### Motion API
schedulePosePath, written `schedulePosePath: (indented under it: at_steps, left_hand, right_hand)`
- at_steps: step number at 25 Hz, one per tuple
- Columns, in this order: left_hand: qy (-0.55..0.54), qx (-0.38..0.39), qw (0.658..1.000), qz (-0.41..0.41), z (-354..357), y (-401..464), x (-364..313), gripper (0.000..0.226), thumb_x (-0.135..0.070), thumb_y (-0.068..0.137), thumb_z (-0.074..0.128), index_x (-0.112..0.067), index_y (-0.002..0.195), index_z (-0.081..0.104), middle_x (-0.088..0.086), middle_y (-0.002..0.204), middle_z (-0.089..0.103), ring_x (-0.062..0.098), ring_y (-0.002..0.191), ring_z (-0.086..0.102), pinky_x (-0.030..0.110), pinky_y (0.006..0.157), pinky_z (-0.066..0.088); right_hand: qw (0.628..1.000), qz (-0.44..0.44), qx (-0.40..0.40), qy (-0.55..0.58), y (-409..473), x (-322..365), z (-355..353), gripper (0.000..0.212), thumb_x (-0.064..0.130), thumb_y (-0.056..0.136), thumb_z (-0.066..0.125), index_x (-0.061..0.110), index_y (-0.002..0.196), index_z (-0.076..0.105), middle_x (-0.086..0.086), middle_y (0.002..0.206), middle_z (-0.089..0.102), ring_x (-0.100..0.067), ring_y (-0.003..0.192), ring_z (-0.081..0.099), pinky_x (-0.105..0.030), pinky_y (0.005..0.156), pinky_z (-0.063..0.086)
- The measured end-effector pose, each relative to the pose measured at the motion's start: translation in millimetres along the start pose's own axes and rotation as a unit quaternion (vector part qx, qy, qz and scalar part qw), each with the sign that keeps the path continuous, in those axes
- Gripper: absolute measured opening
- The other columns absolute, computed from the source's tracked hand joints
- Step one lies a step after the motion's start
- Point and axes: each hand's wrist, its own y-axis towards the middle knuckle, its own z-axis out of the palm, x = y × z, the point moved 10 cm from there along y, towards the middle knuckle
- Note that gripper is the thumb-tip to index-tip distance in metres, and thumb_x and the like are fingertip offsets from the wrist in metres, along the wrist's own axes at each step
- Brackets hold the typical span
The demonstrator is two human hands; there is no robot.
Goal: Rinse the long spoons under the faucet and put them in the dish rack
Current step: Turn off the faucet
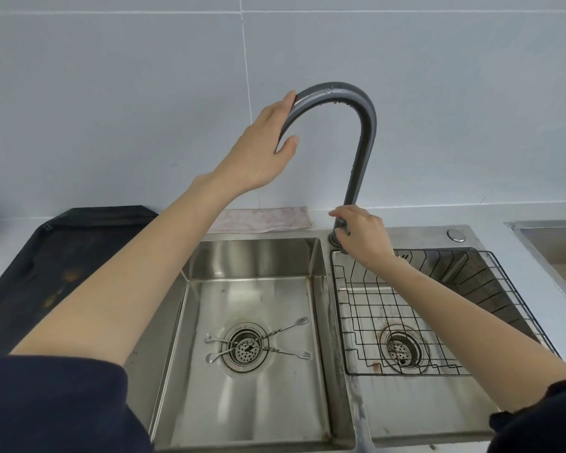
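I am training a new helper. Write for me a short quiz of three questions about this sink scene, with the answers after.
1. True or false: the long spoons lie crossed over the drain of the left basin.
2. Which hand grips the faucet spout near its outlet end? A) left hand B) right hand
3. Fill in: the wire dish rack sits in the ____ basin.

Key:
1. True.
2. A; the right hand holds the faucet base.
3. Right.
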Motion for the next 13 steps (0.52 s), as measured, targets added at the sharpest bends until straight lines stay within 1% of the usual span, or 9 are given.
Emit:
schedulePosePath:
  at_steps: [1, 4, 7, 9, 11, 13]
  left_hand:
    - [-0.002, 0.000, 1.000, -0.001, -1.7, -7.5, 2.2, 0.059, -0.019, 0.096, 0.038, -0.012, 0.147, 0.009, 0.008, 0.152, 0.027, 0.022, 0.136, 0.032, 0.024, 0.108, 0.024]
    - [-0.020, 0.020, 0.999, -0.016, 3.7, -34.9, 19.6, 0.060, -0.019, 0.096, 0.039, -0.011, 0.147, 0.008, 0.008, 0.154, 0.026, 0.021, 0.139, 0.030, 0.024, 0.110, 0.022]
    - [-0.028, 0.067, 0.996, -0.057, 25.6, -65.2, 53.6, 0.057, -0.018, 0.096, 0.039, -0.011, 0.146, 0.013, 0.007, 0.155, 0.024, 0.021, 0.140, 0.029, 0.027, 0.113, 0.021]
    - [-0.043, 0.088, 0.991, -0.093, 44.3, -84.6, 80.7, 0.053, -0.016, 0.096, 0.039, -0.009, 0.145, 0.019, 0.009, 0.153, 0.029, 0.023, 0.139, 0.032, 0.030, 0.114, 0.023]
    - [-0.045, 0.122, 0.985, -0.116, 68.5, -104.2, 102.9, 0.050, -0.015, 0.096, 0.039, -0.008, 0.143, 0.025, 0.011, 0.150, 0.034, 0.024, 0.137, 0.036, 0.032, 0.113, 0.025]
    - [-0.025, 0.174, 0.977, -0.125, 95.8, -123.9, 123.4, 0.048, -0.016, 0.096, 0.040, -0.008, 0.142, 0.028, 0.011, 0.149, 0.036, 0.023, 0.137, 0.035, 0.029, 0.112, 0.023]
  right_hand:
    - [1.000, -0.009, 0.009, 0.000, -2.7, 7.2, 3.8, 0.040, 0.000, 0.085, 0.050, 0.011, 0.123, 0.056, -0.008, 0.128, 0.060, -0.027, 0.116, 0.055, -0.043, 0.105, 0.040]
    - [0.998, -0.017, 0.057, -0.003, -14.7, 22.0, 25.8, 0.041, 0.004, 0.088, 0.049, 0.012, 0.129, 0.052, -0.009, 0.131, 0.057, -0.028, 0.119, 0.053, -0.042, 0.105, 0.040]
    - [0.992, -0.016, 0.123, -0.014, -28.2, 29.3, 61.0, 0.042, 0.009, 0.090, 0.051, 0.014, 0.132, 0.048, -0.009, 0.135, 0.054, -0.028, 0.117, 0.055, -0.044, 0.104, 0.041]
    - [0.987, -0.011, 0.160, -0.015, -35.3, 32.2, 85.5, 0.043, 0.009, 0.090, 0.051, 0.015, 0.132, 0.048, -0.008, 0.136, 0.053, -0.029, 0.113, 0.057, -0.044, 0.101, 0.045]
    - [0.981, -0.002, 0.190, -0.020, -42.1, 32.6, 107.8, 0.042, 0.009, 0.090, 0.049, 0.015, 0.131, 0.049, -0.009, 0.136, 0.053, -0.029, 0.116, 0.055, -0.042, 0.100, 0.044]
    - [0.975, 0.007, 0.222, -0.032, -47.4, 31.9, 131.1, 0.041, 0.010, 0.090, 0.048, 0.015, 0.131, 0.048, -0.009, 0.136, 0.052, -0.030, 0.121, 0.052, -0.042, 0.100, 0.042]
